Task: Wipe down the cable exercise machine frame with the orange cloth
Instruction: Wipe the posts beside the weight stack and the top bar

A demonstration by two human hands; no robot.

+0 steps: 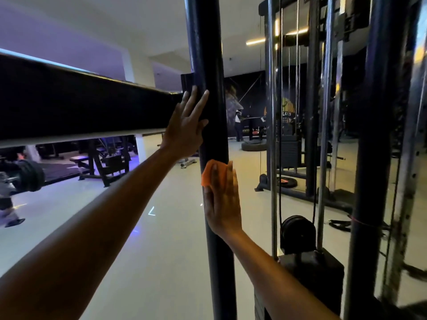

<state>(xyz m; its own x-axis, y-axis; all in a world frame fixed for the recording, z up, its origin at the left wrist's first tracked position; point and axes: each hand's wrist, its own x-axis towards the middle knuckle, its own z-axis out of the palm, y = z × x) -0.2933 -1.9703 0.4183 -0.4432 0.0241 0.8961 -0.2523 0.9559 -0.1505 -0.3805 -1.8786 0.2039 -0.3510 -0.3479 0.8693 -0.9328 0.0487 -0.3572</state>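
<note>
While the dark upright post [211, 125] of the cable machine runs straight from twelve to six o'clock through the middle of the view, both hands lie against it. The right hand [223, 199], fingers straight and flat, presses the orange cloth [208, 173] onto the post; the cloth peeks out at the fingertips, toward twelve o'clock of that hand. The left hand [186, 125] sits higher, at about eleven o'clock from the right one, spread open and braced where the horizontal black beam [87, 107] meets the post. Since the post's long axis is vertical, the wipe probably has to travel along it, up or down. Only the right hand carries the cloth, so it likely does the stroke while the left steadies.
</note>
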